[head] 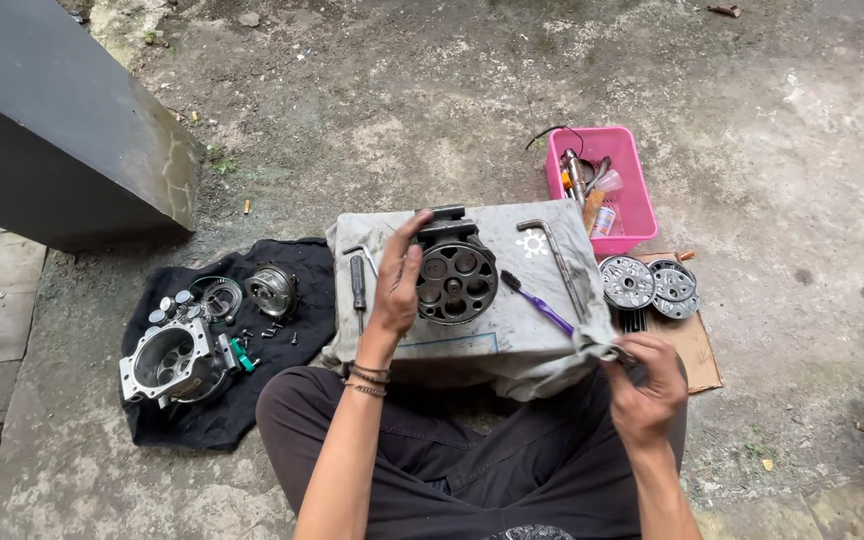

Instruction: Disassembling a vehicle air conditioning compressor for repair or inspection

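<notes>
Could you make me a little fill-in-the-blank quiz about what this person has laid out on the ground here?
1. The left hand steadies a round metal cylinder block that stands on a ____ cloth.
2. The toothbrush beside the block has a ____ handle.
3. The small tools at the top right lie in a ____ plastic basket.
4. The metal housing and small bolts at the left rest on a ____ cloth.

Missing words: grey; purple; pink; black
</notes>
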